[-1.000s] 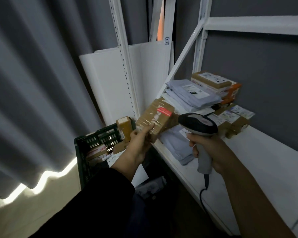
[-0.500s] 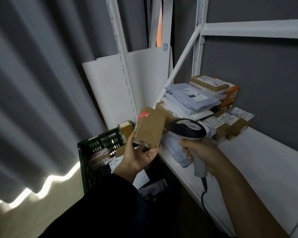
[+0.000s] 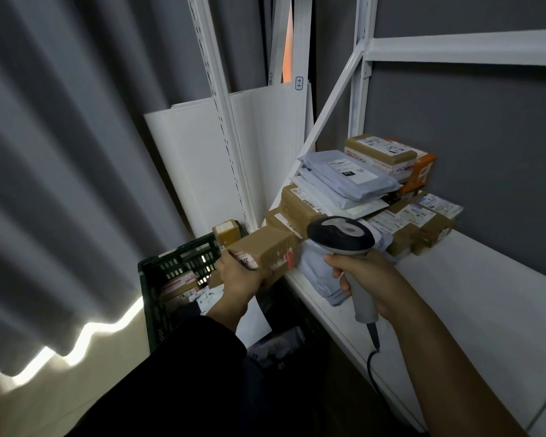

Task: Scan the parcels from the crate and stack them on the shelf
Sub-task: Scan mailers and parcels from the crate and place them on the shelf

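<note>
I have tipped the parcel (image 3: 267, 249) from upright to lying flat, so my left grip (image 3: 238, 279) now clasps its near end above the crate (image 3: 171, 263), long axis running toward the front edge of the shelf (image 3: 486, 310), just left of the scanner (image 3: 341, 236) clenched in my right grip (image 3: 369, 280).

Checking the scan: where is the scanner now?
Head view, right of centre: the scanner is in the right hand over the edge of the shelf, just right of the box held by the left hand.
</note>
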